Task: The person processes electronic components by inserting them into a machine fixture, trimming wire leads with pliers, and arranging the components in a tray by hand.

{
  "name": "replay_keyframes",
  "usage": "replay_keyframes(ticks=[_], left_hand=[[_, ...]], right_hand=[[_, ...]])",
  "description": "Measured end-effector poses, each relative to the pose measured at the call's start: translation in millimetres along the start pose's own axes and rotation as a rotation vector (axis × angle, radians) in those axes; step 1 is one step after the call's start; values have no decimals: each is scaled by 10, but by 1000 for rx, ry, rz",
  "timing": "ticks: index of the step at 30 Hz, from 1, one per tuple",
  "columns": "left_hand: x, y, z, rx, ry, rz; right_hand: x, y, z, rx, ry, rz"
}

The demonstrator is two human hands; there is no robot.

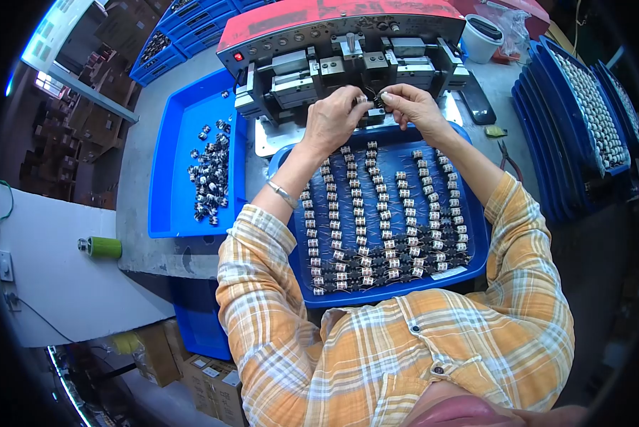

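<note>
At the front of a bench machine (pixel 348 53) with metal clamps, both hands meet close together. My left hand (pixel 336 117) is closed in a pinch around a small coil component (pixel 363 99), partly hidden by the fingers. Just to the right, my right hand (pixel 415 110) pinches at thin wires by the machine's middle jaws; exactly what its fingertips hold is too small to make out. Below the hands, a blue tray (pixel 486 235) carries rows of small black-and-white coil components (pixel 358 203) with fine wire leads.
On the left stands a blue bin (pixel 170 164) with a pile of dark components (pixel 213 174). To the right are pliers (pixel 508 160), a dark phone-like object (pixel 479 99) and stacked blue trays (pixel 547 128). A white tub (pixel 481 39) stands behind, and a green cylinder (pixel 104 247) at far left.
</note>
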State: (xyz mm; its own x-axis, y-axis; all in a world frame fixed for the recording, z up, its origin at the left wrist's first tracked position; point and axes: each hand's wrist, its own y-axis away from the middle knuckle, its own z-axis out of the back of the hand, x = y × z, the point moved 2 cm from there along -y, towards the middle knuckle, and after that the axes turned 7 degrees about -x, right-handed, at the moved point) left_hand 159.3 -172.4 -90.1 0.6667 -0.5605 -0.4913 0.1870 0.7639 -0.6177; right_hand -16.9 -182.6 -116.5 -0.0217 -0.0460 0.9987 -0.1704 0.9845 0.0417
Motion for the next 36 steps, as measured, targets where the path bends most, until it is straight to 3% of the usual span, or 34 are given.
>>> replay_keyframes(ticks=[1,3,4,6,8,10,18,24,26,29,31,36], left_hand=[[1,-14,14,-81,71,19],[-83,-160,169,-244,281,232],[-16,-202,178,-246,528,422],[-32,-167,235,-164,1165,752],[-37,6,146,-137,1326,1003],[106,257,40,-26,1444,1128],[119,580,-18,-63,1456,1336],[66,632,-40,-35,1498,1315],[-9,606,-25,-57,1348,1278],[-12,622,-26,-56,1370,1271],[34,651,-31,-40,1384,1248],[-118,642,83,-94,1216,1117]], right_hand=[[-10,-17,7,1,-1,13],[-17,-19,-12,2,-8,21],[6,-20,-29,9,21,39],[12,-37,-45,31,65,90],[26,-59,-74,29,88,122],[33,-60,-95,13,142,175],[-4,-99,-77,2,201,216],[52,-112,-38,-8,281,241],[74,-124,-32,6,297,246],[115,-147,-35,20,448,376],[209,-134,-78,39,795,767],[323,-144,-169,120,944,771]])
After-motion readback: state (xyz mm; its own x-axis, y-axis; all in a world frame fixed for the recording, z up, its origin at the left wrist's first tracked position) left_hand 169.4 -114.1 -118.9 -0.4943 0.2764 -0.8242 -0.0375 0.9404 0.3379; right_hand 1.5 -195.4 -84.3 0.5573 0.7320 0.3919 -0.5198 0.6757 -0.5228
